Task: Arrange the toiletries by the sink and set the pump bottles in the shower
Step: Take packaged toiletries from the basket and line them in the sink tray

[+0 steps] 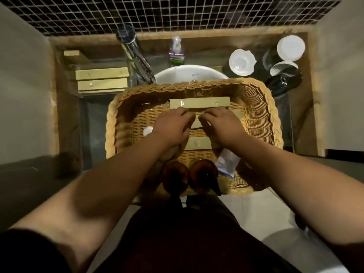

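- Dark mosaic tiles back a wood-edged counter, with a white basin at its middle and a chrome faucet leaning over the basin's left rim.
- A wicker basket sits across the front of the basin and reaches past the counter's near edge.
- Inside the basket, the left hand and right hand are close together, fingertips nearly meeting. Both pinch a small gold box by its ends.
- A long gold box lies along the basket's far side, just beyond the fingers. A third gold box lies below the hands, partly under the wrists.
- Two amber pump bottles stand side by side at the basket's near edge, with a white packet just right of them.
- Stacked gold boxes rest at the counter's left side.
- A clear soap bottle stands at the back edge behind the basin.
- White-lidded cups sit in the counter's far right corner.
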A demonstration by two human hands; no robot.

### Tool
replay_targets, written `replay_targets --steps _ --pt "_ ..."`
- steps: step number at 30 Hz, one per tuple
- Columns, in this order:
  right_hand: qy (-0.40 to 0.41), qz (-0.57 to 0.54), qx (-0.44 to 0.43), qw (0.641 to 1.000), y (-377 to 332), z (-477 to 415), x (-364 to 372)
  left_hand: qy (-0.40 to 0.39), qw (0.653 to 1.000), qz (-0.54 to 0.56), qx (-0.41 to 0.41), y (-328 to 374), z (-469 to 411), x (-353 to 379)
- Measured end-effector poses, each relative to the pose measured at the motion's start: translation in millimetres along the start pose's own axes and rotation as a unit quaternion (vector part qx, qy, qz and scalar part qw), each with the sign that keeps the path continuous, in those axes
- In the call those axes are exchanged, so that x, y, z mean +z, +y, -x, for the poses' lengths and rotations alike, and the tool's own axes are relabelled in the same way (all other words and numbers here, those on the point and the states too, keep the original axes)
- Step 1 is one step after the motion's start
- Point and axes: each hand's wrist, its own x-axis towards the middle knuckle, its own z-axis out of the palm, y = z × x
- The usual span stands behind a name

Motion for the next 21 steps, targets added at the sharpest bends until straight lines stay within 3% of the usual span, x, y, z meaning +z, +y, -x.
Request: replay_targets --steps 4,8,15,18,21 --pt "0.053 -0.075 0.094 0.991 26 13 9 0.059 0.998 -0.027 0.015 10 -21 2" --pt "0.055 -0.104 0.133 0.984 41 21 15 0.075 0.995 -0.066 0.019 15 -35 3" --pt "0.057 -0.103 0.133 0.984 45 18 21 0.04 0.992 -0.107 0.047 11 -37 10" --pt "0.055 -0.111 0.115 0.986 43 19 20 0.086 0.988 -0.072 0.11 6 -26 13" --pt "0.05 -0.152 0.084 0.984 33 23 21 0.038 0.979 -0.042 0.194 3 -8 22"
